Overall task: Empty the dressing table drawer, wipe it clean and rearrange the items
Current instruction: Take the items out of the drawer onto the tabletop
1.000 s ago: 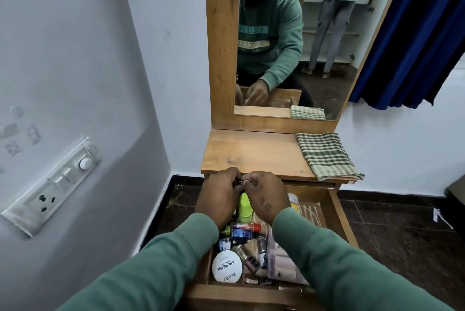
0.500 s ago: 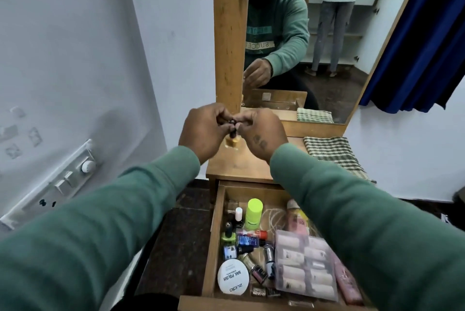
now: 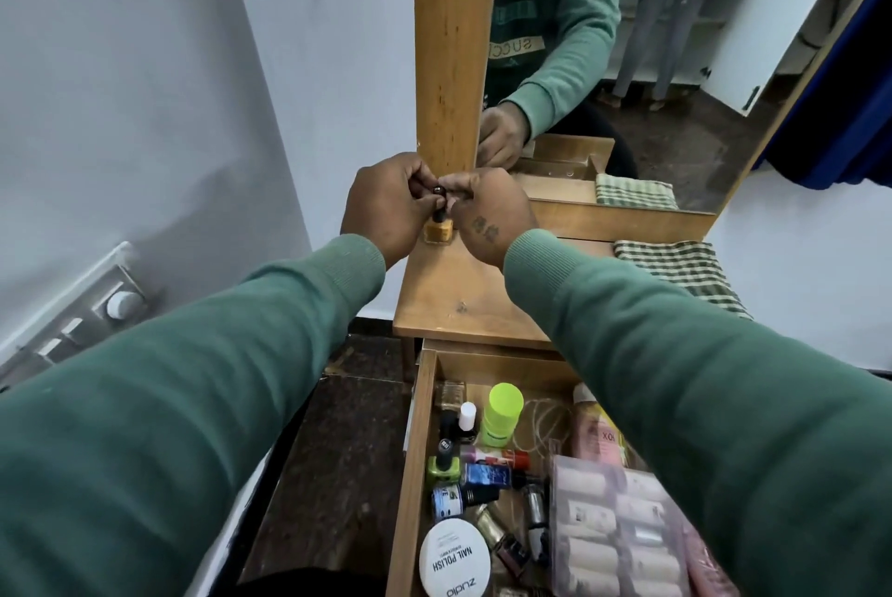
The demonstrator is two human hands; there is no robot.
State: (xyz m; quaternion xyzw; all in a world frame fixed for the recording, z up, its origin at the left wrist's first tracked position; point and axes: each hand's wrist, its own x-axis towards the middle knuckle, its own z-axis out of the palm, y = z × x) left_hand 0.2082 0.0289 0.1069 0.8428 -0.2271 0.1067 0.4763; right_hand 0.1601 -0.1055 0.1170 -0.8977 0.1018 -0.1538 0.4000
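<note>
A small orange nail polish bottle (image 3: 438, 230) with a black cap stands on the wooden dressing table top (image 3: 463, 302), close to the mirror's wooden frame. My left hand (image 3: 386, 205) and my right hand (image 3: 487, 215) both pinch its cap from either side. Below, the open drawer (image 3: 410, 476) holds several cosmetics: a lime green bottle (image 3: 502, 413), small nail polish bottles (image 3: 443, 463), a white round tub (image 3: 453, 558) marked nail polish, a pink bottle (image 3: 596, 435) and a clear plastic box (image 3: 613, 529) of small rolls. My right sleeve hides the drawer's right side.
A folded green checked cloth (image 3: 685, 273) lies on the right of the table top. The mirror (image 3: 627, 89) behind shows my reflection and another person standing. A switch panel (image 3: 87, 316) is on the left wall. Dark floor (image 3: 338, 451) lies left of the drawer.
Both hands rose from the drawer with the orange bottle and carried it to the back left of the table top, where it now stands.
</note>
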